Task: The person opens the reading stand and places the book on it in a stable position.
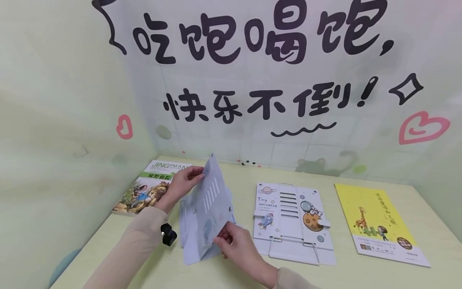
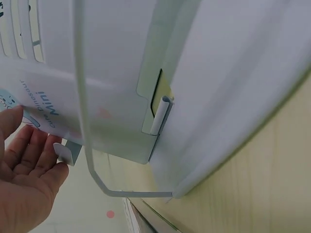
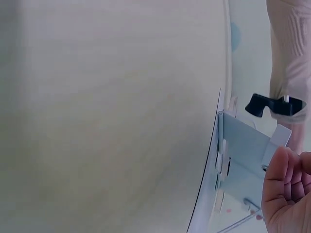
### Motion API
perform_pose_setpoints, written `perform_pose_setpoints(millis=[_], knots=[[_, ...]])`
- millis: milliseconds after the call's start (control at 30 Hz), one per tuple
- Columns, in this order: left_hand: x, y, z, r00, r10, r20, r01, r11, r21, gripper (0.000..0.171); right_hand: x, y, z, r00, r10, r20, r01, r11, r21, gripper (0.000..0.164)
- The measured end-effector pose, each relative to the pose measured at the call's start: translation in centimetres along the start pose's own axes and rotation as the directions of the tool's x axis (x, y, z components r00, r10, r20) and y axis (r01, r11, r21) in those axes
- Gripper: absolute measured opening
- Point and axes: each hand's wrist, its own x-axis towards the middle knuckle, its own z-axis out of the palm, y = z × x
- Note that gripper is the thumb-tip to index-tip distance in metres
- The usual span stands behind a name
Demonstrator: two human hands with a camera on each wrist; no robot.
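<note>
Book stand on the pale table, front panel tilted up.
The left hand pinches the panel near its top, the right hand its lower corner (an astronaut-printed stand sits to the right).

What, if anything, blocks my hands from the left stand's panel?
Nothing visible: your left hand grips the raised panel near its top, your right hand near its bottom; the other stand sits apart, to the right.
</note>
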Motion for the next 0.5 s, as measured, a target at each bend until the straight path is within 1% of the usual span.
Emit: perform_pose_setpoints(millis=[133, 300, 400, 500], knots=[[0.0, -0.3, -0.3, 0.999, -0.033, -0.041, 0.033, 0.999, -0.014, 0.036, 0.8, 0.6, -1.1, 0.999, 0.034, -0.028, -0.034, 0.999, 0.003, 0.007], [-0.2, -0.7, -0.9, 0.992, -0.069, -0.109, 0.068, 0.998, -0.009, 0.039, 2.1, 1.1, -3.1, 0.994, 0.083, -0.071, -0.083, 0.997, -0.005, 0.006], [-0.4, -0.8, -1.2, 0.985, -0.087, -0.147, 0.088, 0.996, -0.002, 0.040, 3.1, 1.2, -4.4, 0.987, 0.119, -0.111, -0.120, 0.993, -0.008, 0.006], [-0.7, -0.9, -1.3, 0.978, -0.112, -0.175, 0.112, 0.994, -0.012, 0.040, 4.4, 1.5, -5.6, 0.973, 0.168, -0.157, -0.171, 0.985, -0.006, 0.005]])
